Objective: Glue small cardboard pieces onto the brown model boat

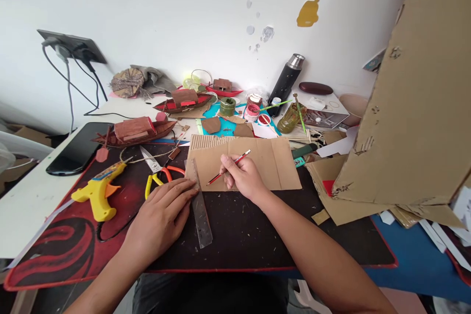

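A red-and-black pencil [239, 158] is pinched in my right hand [239, 176], its sharpened tip pointing down and left, close over a piece of brown cardboard [274, 162]. My left hand [162, 216] lies with its fingers stretched out, the fingertips touching the edge of a clear ruler [202, 221]. The upper end of the ruler rests across the left part of the cardboard, and its lower end reaches onto the dark mat [250, 235]. Scissors [152, 164] with yellow handles and an orange-handled tool [171, 172] lie just beyond my left hand.
A yellow glue gun [97, 194] sits at left near a black phone [75, 149]. Brown model boats [136, 130], paint jars [252, 112] and a black flask [285, 86] stand behind the cardboard. A large cardboard panel [412, 108] rises at right.
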`<state>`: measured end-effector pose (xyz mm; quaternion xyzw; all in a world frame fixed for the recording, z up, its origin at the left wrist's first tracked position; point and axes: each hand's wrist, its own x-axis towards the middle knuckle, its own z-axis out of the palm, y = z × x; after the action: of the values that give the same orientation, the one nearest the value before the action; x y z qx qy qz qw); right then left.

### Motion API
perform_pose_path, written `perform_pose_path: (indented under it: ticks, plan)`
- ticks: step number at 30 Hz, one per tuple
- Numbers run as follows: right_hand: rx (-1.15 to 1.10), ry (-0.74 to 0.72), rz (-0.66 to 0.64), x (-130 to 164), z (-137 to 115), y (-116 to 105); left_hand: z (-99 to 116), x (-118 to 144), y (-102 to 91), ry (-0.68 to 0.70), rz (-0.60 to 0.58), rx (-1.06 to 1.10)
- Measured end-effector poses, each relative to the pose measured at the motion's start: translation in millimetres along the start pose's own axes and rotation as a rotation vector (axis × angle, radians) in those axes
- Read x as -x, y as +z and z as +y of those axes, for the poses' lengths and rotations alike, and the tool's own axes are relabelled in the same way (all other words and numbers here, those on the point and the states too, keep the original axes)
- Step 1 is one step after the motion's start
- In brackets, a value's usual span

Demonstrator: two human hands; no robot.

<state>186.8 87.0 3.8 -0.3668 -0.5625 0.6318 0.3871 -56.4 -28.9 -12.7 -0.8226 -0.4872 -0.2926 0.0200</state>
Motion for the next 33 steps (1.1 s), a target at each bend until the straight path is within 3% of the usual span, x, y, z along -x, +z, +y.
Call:
perform_pose_path:
  ticks: [33]
  plan:
    - [0.069,0.009,0.004,0.0,0.9,0.2,0.5,-3.3,-0.7,0.045,0.016,-0.036]
